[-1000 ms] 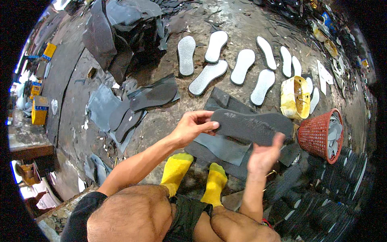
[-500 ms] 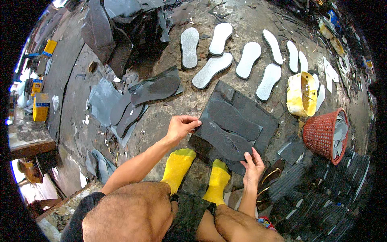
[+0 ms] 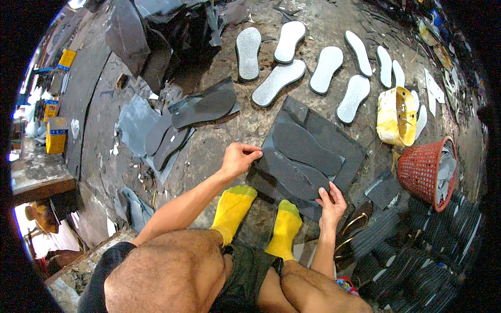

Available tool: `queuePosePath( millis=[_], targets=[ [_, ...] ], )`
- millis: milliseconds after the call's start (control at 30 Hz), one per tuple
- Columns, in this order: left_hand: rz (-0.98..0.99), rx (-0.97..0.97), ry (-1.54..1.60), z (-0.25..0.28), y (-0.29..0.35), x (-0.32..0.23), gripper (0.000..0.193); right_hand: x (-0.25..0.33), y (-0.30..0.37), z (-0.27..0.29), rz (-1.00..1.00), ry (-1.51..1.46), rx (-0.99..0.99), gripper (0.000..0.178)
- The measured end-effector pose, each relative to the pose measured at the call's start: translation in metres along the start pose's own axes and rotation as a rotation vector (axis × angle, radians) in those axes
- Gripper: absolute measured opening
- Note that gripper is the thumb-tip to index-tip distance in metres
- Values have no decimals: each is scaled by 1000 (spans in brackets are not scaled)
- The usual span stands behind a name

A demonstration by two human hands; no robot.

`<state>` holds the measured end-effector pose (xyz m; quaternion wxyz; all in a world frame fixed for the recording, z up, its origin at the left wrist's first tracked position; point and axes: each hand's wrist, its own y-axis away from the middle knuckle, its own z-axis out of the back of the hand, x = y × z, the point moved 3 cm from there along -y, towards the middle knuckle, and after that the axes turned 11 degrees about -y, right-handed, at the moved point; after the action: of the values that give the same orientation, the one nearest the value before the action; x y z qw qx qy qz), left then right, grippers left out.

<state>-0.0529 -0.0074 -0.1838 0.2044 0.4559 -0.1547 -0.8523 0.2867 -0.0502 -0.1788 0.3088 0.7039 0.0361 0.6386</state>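
A dark grey shoe sole [image 3: 300, 176] lies in front of me, held at its two ends. My left hand [image 3: 241, 159] pinches the left end between thumb and fingers. At the opposite end, my right hand [image 3: 332, 202] grips the edge with its thumb on top; some of its other fingers are spread. The sole looks slightly bowed along its near side. Just beyond it, a second dark sole [image 3: 307, 149] rests flat on a dark rubber sheet [image 3: 348, 156]. More dark sheet material shows under and around both soles.
Several white-topped soles [image 3: 325, 70] are laid out on the floor beyond. A yellow-stained container [image 3: 383, 117] and a red basket of scraps [image 3: 417, 169] stand at right, near stacked ridged dark soles [image 3: 402, 276]. Cut dark pieces [image 3: 203, 107] lie left. My yellow-socked feet [image 3: 286, 227] are close.
The near sole has gone from nearly flat to slightly bowed between my hands. Both hands keep their hold at its ends. The whole view has shifted a little.
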Motion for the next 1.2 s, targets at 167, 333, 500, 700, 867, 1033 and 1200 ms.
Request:
queuePosePath(
  millis=[167, 333, 500, 700, 867, 1033, 1200],
  targets=[
    [-15, -27, -80, -1, -2, -3, 23, -3, -1, 0, 7, 15, -16, 46],
    [-628, -282, -449, -3, 11, -32, 18, -3, -2, -2, 47, 57, -18, 45],
    [-1160, 119, -566, -32, 27, -48, 29, -2, -2, -3, 70, 77, 4, 39],
    [-1226, 293, -684, -46, 9, -60, 35, -7, -7, -1, 62, 37, 28, 36],
    [-1241, 377, -721, -48, 2, -64, 37, -5, -8, -4, 113, 100, 30, 37],
    [-1251, 324, -743, -54, 3, -66, 44, 17, 5, -11, 457, 732, -102, 50],
    [-1200, 274, -821, -53, 9, -84, 57, 21, 8, 4, 330, 430, -192, 59]
  ],
)
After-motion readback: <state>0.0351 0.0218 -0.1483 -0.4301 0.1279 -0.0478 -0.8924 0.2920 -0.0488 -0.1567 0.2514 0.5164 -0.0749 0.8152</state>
